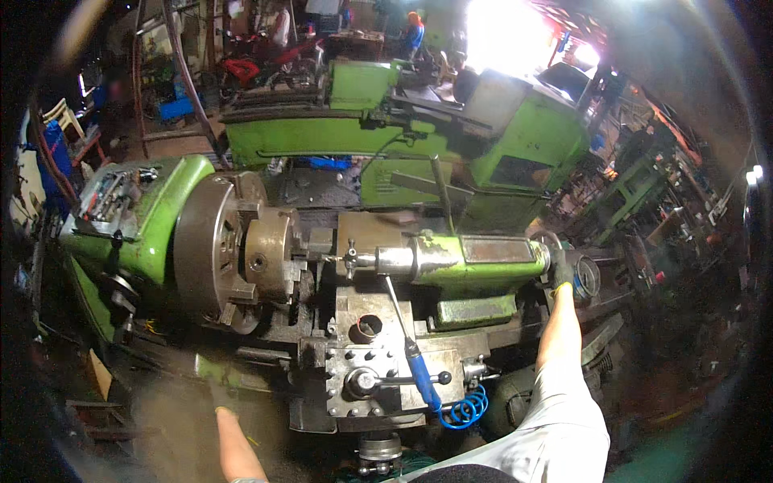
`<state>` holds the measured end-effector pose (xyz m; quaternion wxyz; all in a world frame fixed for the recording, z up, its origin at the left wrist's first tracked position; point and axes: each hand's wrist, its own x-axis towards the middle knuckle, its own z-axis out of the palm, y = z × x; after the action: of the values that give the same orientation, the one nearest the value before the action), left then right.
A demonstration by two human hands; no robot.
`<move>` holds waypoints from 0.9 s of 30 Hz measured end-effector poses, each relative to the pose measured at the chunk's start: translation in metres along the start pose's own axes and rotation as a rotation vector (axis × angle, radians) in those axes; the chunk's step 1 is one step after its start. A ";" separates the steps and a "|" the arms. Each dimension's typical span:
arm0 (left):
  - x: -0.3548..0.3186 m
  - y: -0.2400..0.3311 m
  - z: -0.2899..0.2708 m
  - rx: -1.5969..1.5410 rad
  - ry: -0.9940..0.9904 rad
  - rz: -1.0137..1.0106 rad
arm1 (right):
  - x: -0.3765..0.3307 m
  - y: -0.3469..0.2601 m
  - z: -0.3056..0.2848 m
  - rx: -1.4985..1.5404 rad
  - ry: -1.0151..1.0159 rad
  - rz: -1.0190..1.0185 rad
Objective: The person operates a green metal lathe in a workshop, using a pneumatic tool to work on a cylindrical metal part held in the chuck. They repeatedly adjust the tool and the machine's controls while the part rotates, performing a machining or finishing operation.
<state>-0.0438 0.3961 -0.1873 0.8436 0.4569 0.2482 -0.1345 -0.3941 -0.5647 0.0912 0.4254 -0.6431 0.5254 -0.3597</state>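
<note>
Green lathe (451,266), bed running nine to three o'clock across the middle of the view. At nine o'clock, headstock (149,221) with a tray of small tools (113,193) on top. Beside it, toward the centre, a large grey chuck (211,249) holding a brass-coloured round workpiece (270,253). At centre, carriage and cross-slide (374,354), dark and oily, with a handle lever (403,378). A blue-handled air gun (420,374) lies on the slide, its thin nozzle pointing to eleven o'clock, its blue coiled hose (465,409) hanging at five o'clock. At three o'clock, green tailstock (483,262) sits on the bed.
</note>
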 end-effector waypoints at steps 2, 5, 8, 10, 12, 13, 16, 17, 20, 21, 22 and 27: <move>0.013 -0.007 -0.020 0.838 0.044 0.350 | -0.013 0.000 0.019 0.061 0.023 0.017; -0.176 0.007 0.193 0.651 -0.321 0.442 | -0.028 -0.004 0.012 0.048 0.058 -0.024; -0.279 0.022 0.295 1.007 -0.926 0.976 | 0.012 0.010 -0.015 0.139 -0.065 -0.310; -0.283 0.028 0.302 1.216 -0.968 1.079 | -0.014 -0.012 0.019 0.404 -0.250 -0.137; -0.288 0.029 0.305 1.254 -0.917 1.129 | -0.009 0.005 -0.003 0.149 -0.049 -0.103; -0.286 0.026 0.306 1.183 -0.942 1.049 | -0.001 0.017 -0.022 -0.150 0.103 -0.044; -0.289 0.018 0.301 1.159 -0.851 0.988 | -0.043 -0.011 0.017 -0.049 0.089 -0.010; -0.288 0.017 0.304 1.151 -0.866 1.009 | -0.043 -0.015 0.009 0.063 0.040 -0.082; -0.291 0.020 0.309 1.210 -0.851 1.024 | -0.053 -0.030 0.014 0.414 -0.198 -0.232; -0.291 0.020 0.306 1.203 -0.888 0.904 | -0.073 -0.045 0.032 0.355 -0.181 -0.174; -0.289 0.018 0.305 1.162 -0.893 0.913 | -0.096 -0.065 0.040 0.288 -0.154 -0.120; -0.288 0.015 0.297 1.164 -0.893 0.867 | -0.092 -0.057 0.037 0.117 -0.096 -0.066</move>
<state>-0.1913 0.1555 0.1164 0.4701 0.7763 -0.4136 -0.0732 -0.3564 -0.4631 0.1285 0.4747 -0.6507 0.4610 -0.3725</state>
